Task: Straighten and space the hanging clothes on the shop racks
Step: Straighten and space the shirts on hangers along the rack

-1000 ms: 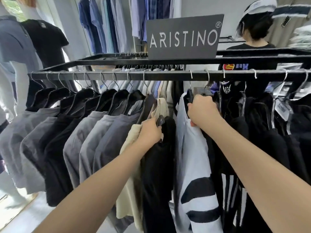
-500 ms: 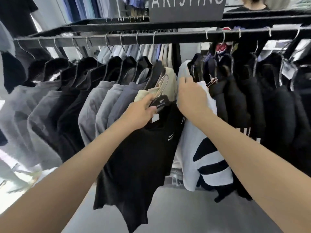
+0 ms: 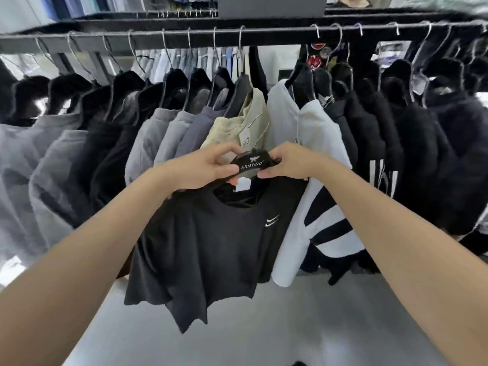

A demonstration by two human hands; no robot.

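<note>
A black T-shirt (image 3: 211, 241) on a black hanger (image 3: 252, 165) marked ARISTINO is off the rail (image 3: 264, 31), held in front of the rack. My left hand (image 3: 203, 170) grips the hanger's left side. My right hand (image 3: 290, 162) pinches its right side. Behind my hands hang a beige shirt (image 3: 237, 122) and a white shirt with black stripes (image 3: 317, 143). The rail shows a gap between those two shirts' hooks.
Grey and black shirts (image 3: 105, 143) fill the rail's left half, black garments (image 3: 422, 143) its right half. A grey sign (image 3: 272, 6) stands on top of the rack. More shirts hang behind. Pale floor (image 3: 290, 326) lies below.
The black T-shirt came off the rail and toward me. My right hand left the white shirt's hanger and took the black hanger's right side. The view tilted down.
</note>
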